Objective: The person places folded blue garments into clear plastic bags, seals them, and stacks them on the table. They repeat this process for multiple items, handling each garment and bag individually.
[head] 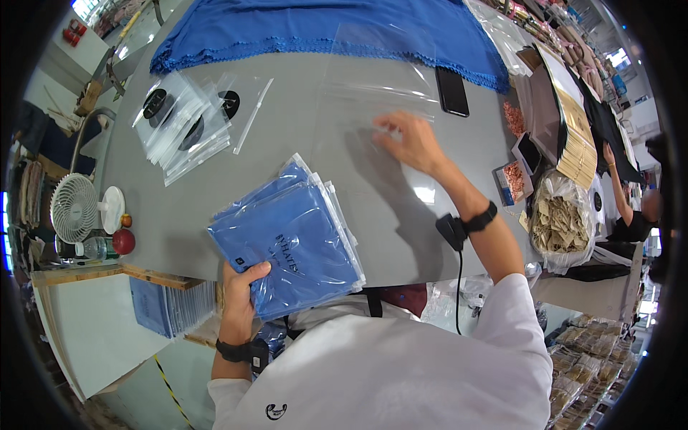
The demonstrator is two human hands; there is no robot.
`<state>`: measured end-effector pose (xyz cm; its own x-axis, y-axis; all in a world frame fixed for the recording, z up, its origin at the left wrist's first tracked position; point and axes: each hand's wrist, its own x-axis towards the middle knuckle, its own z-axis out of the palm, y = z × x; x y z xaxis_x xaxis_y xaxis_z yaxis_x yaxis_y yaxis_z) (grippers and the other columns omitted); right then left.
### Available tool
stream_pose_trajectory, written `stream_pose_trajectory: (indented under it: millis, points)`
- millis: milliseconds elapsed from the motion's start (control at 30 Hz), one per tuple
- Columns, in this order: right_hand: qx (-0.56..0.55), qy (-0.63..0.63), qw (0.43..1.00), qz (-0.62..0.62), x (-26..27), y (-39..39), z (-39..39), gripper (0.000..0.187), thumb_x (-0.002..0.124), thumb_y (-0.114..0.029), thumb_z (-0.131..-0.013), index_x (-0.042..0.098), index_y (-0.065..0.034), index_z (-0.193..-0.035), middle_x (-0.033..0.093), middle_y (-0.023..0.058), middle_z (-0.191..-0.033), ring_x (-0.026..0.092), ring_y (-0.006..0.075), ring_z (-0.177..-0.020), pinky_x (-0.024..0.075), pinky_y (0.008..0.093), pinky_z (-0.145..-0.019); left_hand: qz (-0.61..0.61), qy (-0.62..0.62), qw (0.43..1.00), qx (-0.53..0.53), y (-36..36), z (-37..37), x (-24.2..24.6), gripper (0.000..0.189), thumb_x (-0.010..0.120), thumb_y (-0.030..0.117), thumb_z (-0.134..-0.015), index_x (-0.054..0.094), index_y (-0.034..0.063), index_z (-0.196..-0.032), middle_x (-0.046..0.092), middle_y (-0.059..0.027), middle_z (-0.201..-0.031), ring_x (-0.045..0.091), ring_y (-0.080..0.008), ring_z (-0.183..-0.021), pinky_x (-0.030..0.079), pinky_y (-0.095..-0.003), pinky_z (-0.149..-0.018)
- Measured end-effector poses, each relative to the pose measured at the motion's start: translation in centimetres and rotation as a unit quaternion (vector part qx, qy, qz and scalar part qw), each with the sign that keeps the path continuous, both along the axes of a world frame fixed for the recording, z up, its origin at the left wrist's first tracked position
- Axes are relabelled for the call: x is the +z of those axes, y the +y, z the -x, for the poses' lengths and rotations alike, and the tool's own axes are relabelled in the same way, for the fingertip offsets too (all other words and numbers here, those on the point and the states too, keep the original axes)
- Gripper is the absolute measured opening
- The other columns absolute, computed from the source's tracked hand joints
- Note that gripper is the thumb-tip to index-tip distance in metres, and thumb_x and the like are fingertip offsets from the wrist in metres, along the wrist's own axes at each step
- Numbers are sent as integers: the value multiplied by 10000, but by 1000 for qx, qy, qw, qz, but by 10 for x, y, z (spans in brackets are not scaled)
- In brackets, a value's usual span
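My left hand grips a stack of blue folded garments in clear zip bags, thumb on top, at the table's near edge. The top bag bears writing. My right hand is raised over the grey table, fingers slightly bent and apart, with nothing between them. Beyond it lies a flat clear plastic sheet or bag, partly over the scalloped edge of a blue cloth. A pile of clear zip bags with black round marks lies at the left.
A black phone lies right of the plastic. Boxes of copper-coloured clips and a bag of tags line the right edge. At left are a white fan, a bottle and a red apple. A co-worker reaches in at far right.
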<state>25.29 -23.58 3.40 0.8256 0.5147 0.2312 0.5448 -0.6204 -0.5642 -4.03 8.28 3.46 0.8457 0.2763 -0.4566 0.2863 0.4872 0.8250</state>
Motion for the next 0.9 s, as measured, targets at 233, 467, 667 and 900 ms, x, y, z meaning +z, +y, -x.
stream_pose_trajectory:
  millis: [233,467,667,900]
  points:
    - [-22,70,995,-73,-25,-31,58,270,864,-258,-861,801,-70,-1043,691,91,-955,649,271,-905,551,366,-809,21,11,1000,10,7,7,-7,690,793,66,-729,557,-71,-1363,692,-188,-1177,717,-303,-1036,608,-413,-925]
    - [-61,143,986,-59,-27,-24,50,210,828,-272,-909,818,-64,-940,686,82,-884,648,265,-836,530,381,-749,145,-14,989,37,18,25,-18,745,736,92,-771,490,-29,-1464,636,-205,-1331,677,-352,-1174,583,-458,-1023]
    - [-38,69,997,5,-30,-3,63,262,710,-291,-995,770,-39,-958,724,127,-939,684,341,-868,533,445,-740,239,-135,961,24,-2,31,0,770,679,106,-794,448,-31,-1515,614,-212,-1388,647,-374,-1237,552,-477,-1069]
    - [-42,54,997,-41,-16,29,61,225,694,-261,-1006,716,-42,-961,702,137,-867,681,358,-783,540,464,-690,63,31,995,-67,-51,-7,14,599,702,98,-837,561,-44,-1402,688,-183,-1280,705,-325,-1121,586,-436,-1017]
